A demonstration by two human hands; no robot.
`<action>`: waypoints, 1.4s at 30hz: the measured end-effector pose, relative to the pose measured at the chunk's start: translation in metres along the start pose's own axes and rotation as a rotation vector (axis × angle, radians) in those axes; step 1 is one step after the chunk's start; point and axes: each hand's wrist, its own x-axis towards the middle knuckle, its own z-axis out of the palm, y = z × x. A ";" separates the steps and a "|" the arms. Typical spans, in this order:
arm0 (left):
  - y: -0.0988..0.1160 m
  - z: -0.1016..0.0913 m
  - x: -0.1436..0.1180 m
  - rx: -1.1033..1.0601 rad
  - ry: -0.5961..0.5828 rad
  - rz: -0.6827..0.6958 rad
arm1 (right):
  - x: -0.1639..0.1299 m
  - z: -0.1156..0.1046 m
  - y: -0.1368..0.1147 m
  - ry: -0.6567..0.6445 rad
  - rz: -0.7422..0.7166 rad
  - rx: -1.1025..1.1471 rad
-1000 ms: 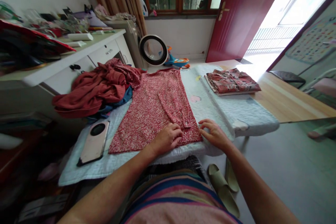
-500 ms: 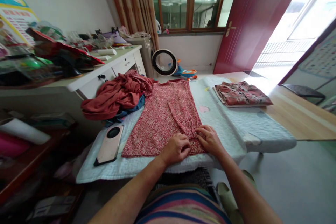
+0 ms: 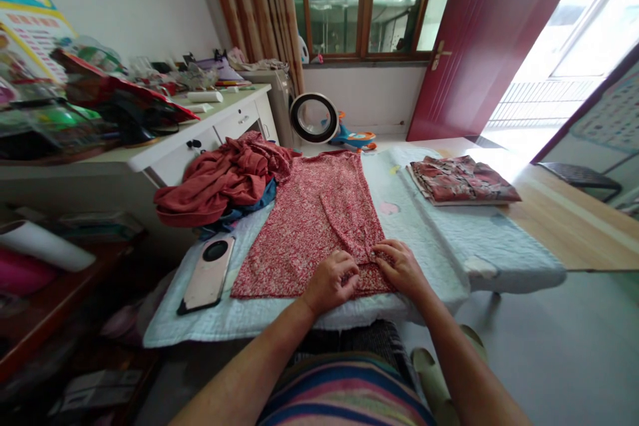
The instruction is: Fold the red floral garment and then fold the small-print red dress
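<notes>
A red floral garment lies flat on a pale quilted pad covering a table. My left hand and my right hand both pinch the near end of the garment's sleeve at the near right part of the hem, fingers curled into the cloth. The two hands sit close together, almost touching.
A heap of rust-red and blue clothes lies left of the garment. A phone rests on the pad's near left. A folded patterned garment sits far right. A cluttered white desk stands left; slippers are on the floor.
My right hand has moved left from the pad onto the sleeve end, joining my left hand, and both now pinch the cloth. The view has lifted slightly.
</notes>
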 end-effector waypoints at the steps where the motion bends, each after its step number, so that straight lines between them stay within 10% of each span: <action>1: 0.000 0.000 0.000 0.006 0.025 -0.010 | 0.000 0.000 0.000 -0.002 0.002 0.004; 42: -0.006 0.008 -0.001 0.133 -0.022 -0.058 | 0.001 -0.001 -0.002 -0.029 -0.022 -0.046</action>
